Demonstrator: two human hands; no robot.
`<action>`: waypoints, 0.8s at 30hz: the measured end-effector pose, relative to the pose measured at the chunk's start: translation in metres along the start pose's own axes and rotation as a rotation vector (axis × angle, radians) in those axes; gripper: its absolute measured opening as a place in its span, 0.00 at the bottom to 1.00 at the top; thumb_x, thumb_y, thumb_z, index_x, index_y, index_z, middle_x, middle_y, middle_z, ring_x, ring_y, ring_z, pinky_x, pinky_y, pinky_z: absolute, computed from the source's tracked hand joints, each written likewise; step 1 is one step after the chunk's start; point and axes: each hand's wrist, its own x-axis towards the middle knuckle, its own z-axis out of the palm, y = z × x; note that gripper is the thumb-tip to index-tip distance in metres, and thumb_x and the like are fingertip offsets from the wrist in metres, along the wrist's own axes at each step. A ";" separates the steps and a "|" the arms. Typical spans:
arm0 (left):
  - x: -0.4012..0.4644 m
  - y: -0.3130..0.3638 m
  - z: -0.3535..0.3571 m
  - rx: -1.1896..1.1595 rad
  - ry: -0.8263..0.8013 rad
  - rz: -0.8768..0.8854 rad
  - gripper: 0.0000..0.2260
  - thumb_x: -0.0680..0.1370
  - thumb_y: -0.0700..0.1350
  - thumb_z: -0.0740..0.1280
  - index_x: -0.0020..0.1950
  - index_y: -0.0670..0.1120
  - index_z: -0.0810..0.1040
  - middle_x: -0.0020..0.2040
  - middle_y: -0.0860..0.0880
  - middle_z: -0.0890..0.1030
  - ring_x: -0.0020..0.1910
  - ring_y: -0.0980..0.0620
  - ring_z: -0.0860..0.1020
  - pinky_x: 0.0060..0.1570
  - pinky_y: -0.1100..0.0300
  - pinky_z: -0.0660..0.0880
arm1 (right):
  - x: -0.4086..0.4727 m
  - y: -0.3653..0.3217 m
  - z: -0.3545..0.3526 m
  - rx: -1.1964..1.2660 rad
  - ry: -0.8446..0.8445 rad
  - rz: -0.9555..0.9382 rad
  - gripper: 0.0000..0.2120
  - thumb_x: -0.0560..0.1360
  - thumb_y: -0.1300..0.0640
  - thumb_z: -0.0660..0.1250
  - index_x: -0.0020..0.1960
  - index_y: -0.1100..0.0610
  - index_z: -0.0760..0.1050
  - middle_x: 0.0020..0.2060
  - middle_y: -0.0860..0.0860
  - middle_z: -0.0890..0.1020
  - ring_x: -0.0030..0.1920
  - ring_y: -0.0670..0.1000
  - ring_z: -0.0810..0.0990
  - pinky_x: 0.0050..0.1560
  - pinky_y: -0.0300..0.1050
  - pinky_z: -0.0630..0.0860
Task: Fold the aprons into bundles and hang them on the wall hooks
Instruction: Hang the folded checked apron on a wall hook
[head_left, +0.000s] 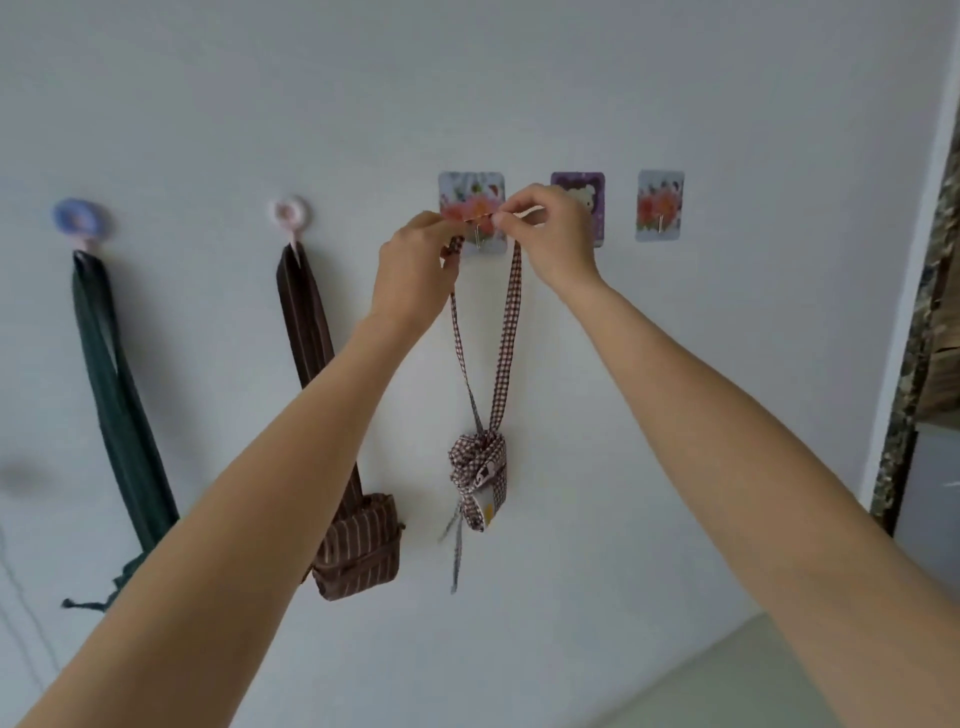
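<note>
A: Head view: we see the left hand (415, 270) and the right hand (550, 234) raised to the white wall (571, 78), each pinching the red-and-white checked fabric neck strap (506, 332) at the flower-printed rectangular adhesive hook (472, 213).

B: Agreed, both grips are narrow pinches on the strap's top. Below hangs the checked apron bundle (480, 478), knotted, against the wall.

A: To its left we note the brown striped apron bundle (358, 545) on the pink round hook (291, 213), and the dark green apron (119, 405) on the blue round hook (80, 218).

B: To the right, a purple bear-printed hook (587, 208) and another flower-printed hook (660, 205).
</note>
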 end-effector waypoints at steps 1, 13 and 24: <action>0.005 -0.002 0.002 0.002 -0.014 -0.015 0.15 0.73 0.35 0.65 0.56 0.49 0.81 0.54 0.48 0.80 0.44 0.48 0.80 0.47 0.59 0.75 | 0.005 0.004 0.004 -0.024 0.019 0.007 0.04 0.70 0.56 0.73 0.39 0.51 0.78 0.40 0.47 0.81 0.39 0.44 0.79 0.41 0.36 0.73; -0.020 -0.001 0.024 -0.040 -0.180 -0.113 0.12 0.75 0.45 0.68 0.58 0.48 0.80 0.58 0.49 0.77 0.47 0.52 0.79 0.49 0.58 0.74 | -0.026 0.036 0.008 -0.005 -0.265 0.100 0.06 0.70 0.56 0.74 0.46 0.56 0.81 0.38 0.46 0.81 0.41 0.45 0.78 0.47 0.37 0.75; -0.161 0.006 0.050 0.108 -0.783 -0.403 0.29 0.67 0.69 0.67 0.57 0.50 0.71 0.52 0.53 0.78 0.50 0.50 0.77 0.48 0.55 0.73 | -0.196 0.115 -0.001 -0.113 -0.822 0.396 0.25 0.70 0.67 0.71 0.64 0.57 0.69 0.52 0.50 0.75 0.49 0.50 0.76 0.49 0.38 0.73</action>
